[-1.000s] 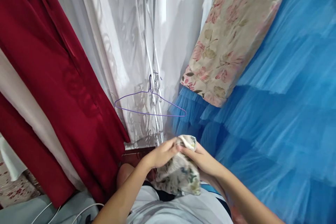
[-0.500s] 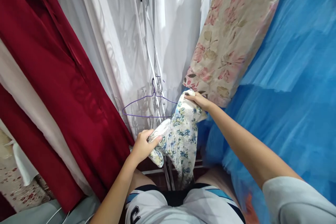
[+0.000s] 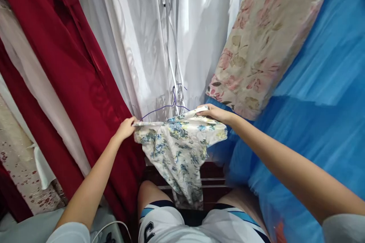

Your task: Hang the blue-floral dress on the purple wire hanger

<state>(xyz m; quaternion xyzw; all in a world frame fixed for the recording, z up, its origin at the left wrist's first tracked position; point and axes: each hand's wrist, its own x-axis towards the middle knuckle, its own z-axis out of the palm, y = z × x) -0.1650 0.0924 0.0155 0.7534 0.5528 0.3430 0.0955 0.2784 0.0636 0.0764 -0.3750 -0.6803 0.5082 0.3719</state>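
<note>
Just below frame centre, the blue-floral garment (image 3: 176,148) is already spread — its top edge finger-pinched by left hand (image 3: 126,128) and right hand (image 3: 216,114) — but whether the purple hanger (image 3: 167,106) is inside cannot be told.

2 pale short sleeves (image 3: 69,232); white shorts (image 3: 167,216), navy-and-blue hem stripes, 1 dark marking (image 3: 148,231).
</note>
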